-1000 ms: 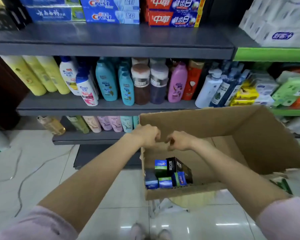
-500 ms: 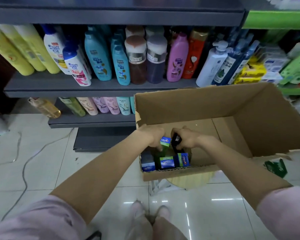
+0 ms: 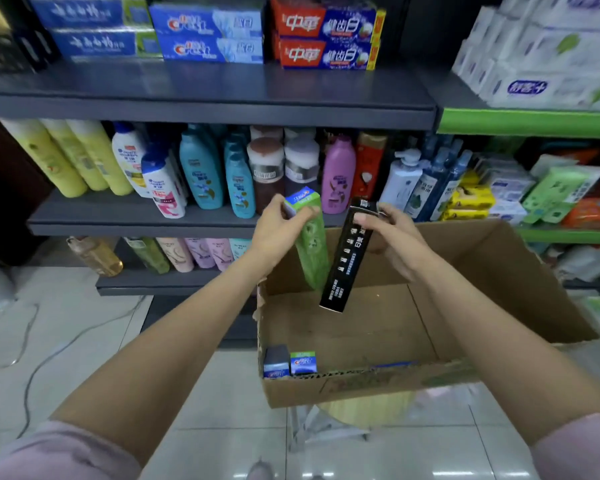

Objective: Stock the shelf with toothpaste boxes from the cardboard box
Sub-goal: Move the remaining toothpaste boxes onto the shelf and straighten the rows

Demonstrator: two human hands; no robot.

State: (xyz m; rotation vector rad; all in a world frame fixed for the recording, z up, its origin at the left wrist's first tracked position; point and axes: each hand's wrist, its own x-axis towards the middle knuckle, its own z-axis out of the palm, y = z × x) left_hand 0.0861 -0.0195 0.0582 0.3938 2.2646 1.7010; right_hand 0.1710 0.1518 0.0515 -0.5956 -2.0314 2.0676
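My left hand point(image 3: 277, 227) grips the top end of a green toothpaste box point(image 3: 309, 242), held upright above the open cardboard box point(image 3: 357, 389). My right hand point(image 3: 390, 233) grips the top of a black toothpaste box point(image 3: 347, 258), which hangs tilted beside the green one. Two small blue toothpaste boxes point(image 3: 290, 363) stand in the carton's near left corner. The top shelf point(image 3: 205, 93) holds stacked blue toothpaste boxes point(image 3: 207, 32) and red ones point(image 3: 326, 38) at its back.
Shampoo bottles point(image 3: 201, 168) fill the middle shelf, more bottles point(image 3: 194, 252) the lower one. White tissue packs point(image 3: 548, 53) sit on the green-edged shelf at right. The carton rests on a stool point(image 3: 361, 414). A cable point(image 3: 49, 348) lies on the tiled floor at left.
Both hands went down into the carton, each took hold of a toothpaste box, and have lifted the two boxes up out of it. The view has tilted back up toward the top shelf.
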